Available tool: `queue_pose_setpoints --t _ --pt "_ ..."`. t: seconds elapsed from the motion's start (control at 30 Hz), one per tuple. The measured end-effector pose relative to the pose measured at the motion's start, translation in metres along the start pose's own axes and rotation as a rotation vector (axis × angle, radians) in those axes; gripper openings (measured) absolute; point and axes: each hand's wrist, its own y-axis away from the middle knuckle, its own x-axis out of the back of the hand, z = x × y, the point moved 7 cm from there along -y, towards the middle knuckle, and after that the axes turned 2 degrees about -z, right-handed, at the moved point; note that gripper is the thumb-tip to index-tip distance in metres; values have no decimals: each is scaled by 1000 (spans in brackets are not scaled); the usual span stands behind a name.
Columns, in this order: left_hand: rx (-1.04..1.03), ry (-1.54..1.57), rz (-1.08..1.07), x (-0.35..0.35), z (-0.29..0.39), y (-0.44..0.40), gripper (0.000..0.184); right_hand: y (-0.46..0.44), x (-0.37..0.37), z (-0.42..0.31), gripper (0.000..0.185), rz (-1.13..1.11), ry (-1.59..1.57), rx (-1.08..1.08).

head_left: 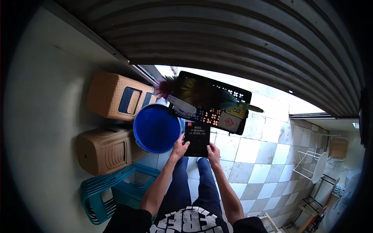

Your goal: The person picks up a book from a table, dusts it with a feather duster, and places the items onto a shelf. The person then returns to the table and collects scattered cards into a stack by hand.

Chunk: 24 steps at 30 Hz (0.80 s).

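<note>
Holding a dark book (197, 139) in front of the body, cover facing up, looks like the step in hand. The left hand (180, 147) pinches its left edge, thumb on the cover; the right hand (213, 154) pinches the lower right edge. The book is at the near side of the black crate (244, 121), though I cannot tell whether they touch. Any next move likely calls for an even two-sided grip and clearance from the crate's rim.

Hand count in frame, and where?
2. The left hand grips the left edge of the black book, and the right hand holds its right edge near the lower corner. Some fingers are hidden behind it; no other hands show.
</note>
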Motion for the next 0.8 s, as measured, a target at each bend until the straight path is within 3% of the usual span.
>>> queue_pose_setpoints --t 0.1,0.13,0.17,0.2,0.23,0.27,0.3,0.4,0.43,0.47,0.67,0.77,0.8 --pt "-182 -159 154 7 14 -51 62 -47 -13 -45 27 125 251 64" --pt "-142 -191 141 7 21 -72 51 -67 -16 -50 22 112 422 -47" --pt "-153 -295 95 6 29 -92 35 -81 -23 -57 21 277 389 318" --pt "-463 -457 169 2 39 -113 24 -94 -33 -55 20 251 360 344" --pt "-499 -532 163 -5 24 -141 25 -102 -41 -58 22 233 513 350" --pt "-532 -560 158 -10 17 -161 25 -117 -47 -34 30 72 406 97" --pt "-532 -493 151 -8 14 -175 25 -110 -56 -36 41 84 495 638" --pt "-529 -285 137 -6 8 -192 26 -129 -67 2 49 12 518 567" --pt "-529 -239 135 -5 6 -195 27 -130 -71 -3 49 38 642 634" --pt "-531 -200 140 -5 4 -193 27 -129 -71 1 49 17 610 525" --pt "-573 79 116 -5 -9 -193 29 -138 -65 36 54 16 784 630" --pt "-598 257 64 -2 -15 -198 30 -132 -69 10 53 -79 785 417" --pt "-600 315 41 -2 -19 -198 31 -131 -69 26 53 83 695 738"
